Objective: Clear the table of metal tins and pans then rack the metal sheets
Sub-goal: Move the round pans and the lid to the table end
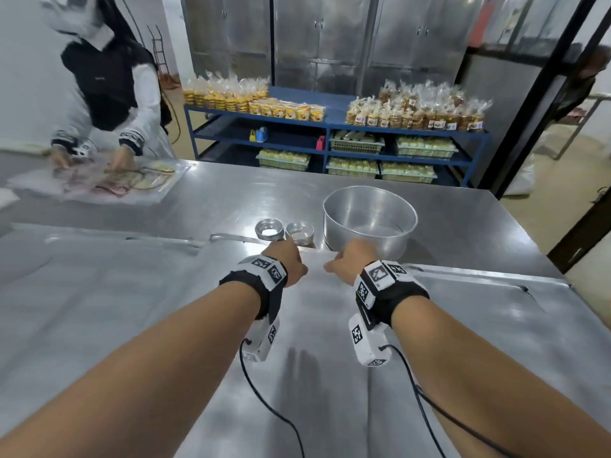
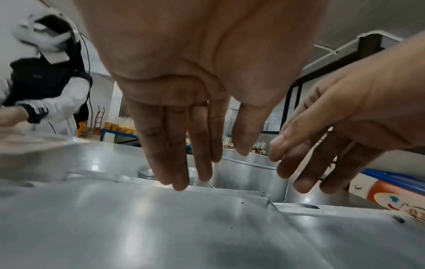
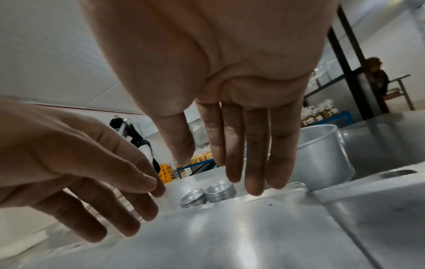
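Several flat metal sheets lie side by side on the steel table [image 1: 463,219]; the middle sheet [image 1: 314,342] is under my forearms. Both my hands hover at its far edge with fingers straight and hold nothing: the left hand [image 1: 291,256] and the right hand [image 1: 344,262]. In the left wrist view the left hand's fingertips [image 2: 179,183] reach the sheet's rim [image 2: 230,193]; contact is unclear. Just beyond stand two stacks of small round tins [image 1: 269,229] [image 1: 299,233]. To their right is a large round pan [image 1: 370,219], empty.
Another person [image 1: 109,94] handles clear plastic packets [image 1: 109,183] at the table's far left. Behind the table stands a blue shelf [image 1: 330,127] loaded with bagged goods, with steel cabinets [image 1: 317,38] beyond it. The table's right edge [image 1: 529,233] drops to the floor.
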A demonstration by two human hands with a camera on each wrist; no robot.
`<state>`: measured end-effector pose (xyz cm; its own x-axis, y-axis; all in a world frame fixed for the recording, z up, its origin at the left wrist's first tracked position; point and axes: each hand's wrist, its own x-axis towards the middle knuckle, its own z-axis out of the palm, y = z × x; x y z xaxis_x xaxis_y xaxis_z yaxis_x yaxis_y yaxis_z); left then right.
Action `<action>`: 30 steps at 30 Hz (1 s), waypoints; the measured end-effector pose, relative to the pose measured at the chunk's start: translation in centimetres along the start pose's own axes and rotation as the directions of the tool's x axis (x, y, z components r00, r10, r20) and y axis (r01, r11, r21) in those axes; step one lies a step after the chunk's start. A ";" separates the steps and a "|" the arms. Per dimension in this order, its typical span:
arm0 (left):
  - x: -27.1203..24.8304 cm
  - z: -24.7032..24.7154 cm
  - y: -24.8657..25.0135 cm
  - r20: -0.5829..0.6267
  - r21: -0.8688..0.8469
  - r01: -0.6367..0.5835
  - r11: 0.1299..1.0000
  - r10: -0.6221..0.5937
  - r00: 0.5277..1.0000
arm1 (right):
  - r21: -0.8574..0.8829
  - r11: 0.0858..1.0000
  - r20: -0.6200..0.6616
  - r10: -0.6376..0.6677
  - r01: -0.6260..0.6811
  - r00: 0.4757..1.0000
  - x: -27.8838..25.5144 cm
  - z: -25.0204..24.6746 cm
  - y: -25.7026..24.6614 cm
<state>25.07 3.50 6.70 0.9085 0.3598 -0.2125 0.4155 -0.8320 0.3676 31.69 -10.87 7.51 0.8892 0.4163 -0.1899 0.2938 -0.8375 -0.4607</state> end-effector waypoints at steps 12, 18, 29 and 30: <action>-21.5 -8.2 -17.2 0.005 0.118 0.135 0.984 -0.137 0.991 | -0.172 0.961 0.200 -0.179 0.214 0.963 -18.7 8.9 -18.3; -28.5 -7.7 -27.5 0.005 0.113 0.283 0.953 -0.285 0.958 | -0.074 0.958 0.259 -0.248 0.275 0.933 -24.9 14.9 -24.2; -35.5 -3.0 -34.4 -0.046 -0.037 0.407 0.913 -0.409 0.912 | -0.015 0.991 0.186 -0.129 0.134 0.974 -30.0 21.9 -26.3; -35.6 -3.0 -34.2 -0.065 -0.055 0.401 0.914 -0.404 0.912 | -0.010 0.993 0.168 -0.116 0.120 0.979 -30.2 22.1 -26.4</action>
<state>-21.40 20.43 4.42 0.6641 0.6919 -0.2832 0.7465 -0.5932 0.3012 -10.63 6.46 6.24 0.7775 0.5644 -0.2775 0.4015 -0.7851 -0.4717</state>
